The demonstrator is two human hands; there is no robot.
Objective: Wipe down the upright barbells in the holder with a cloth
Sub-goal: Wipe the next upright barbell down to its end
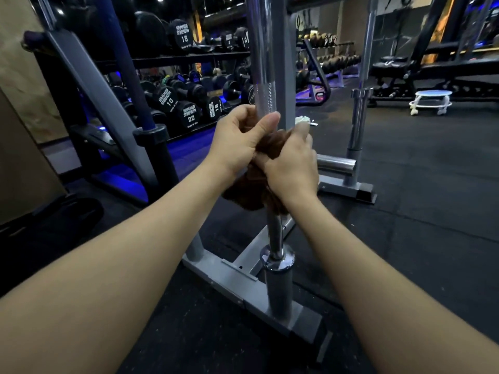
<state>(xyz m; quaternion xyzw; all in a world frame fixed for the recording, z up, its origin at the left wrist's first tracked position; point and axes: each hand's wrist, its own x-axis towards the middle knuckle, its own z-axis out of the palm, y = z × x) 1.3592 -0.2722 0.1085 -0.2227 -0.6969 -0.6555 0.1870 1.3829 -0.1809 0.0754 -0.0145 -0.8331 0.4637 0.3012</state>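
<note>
Both hands clasp a brown cloth (259, 182) around the upright chrome barbell (263, 63): the right hand (290, 168) grips low, the left hand (243, 139) pinches just above. Below them, the bar stands in the grey holder (232, 279); dumbbells (186, 109) sit beyond.

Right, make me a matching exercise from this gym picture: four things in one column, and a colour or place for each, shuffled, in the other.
Things:
1. cloth
2. near barbell
3. low stool
4. dumbbell marked 20

Descriptions:
A. white, on the floor at far right
B. brown, wrapped round the bar under both hands
C. black, on the rack at left
D. chrome, upright in the grey holder

Pairs: 1-B, 2-D, 3-A, 4-C
</note>
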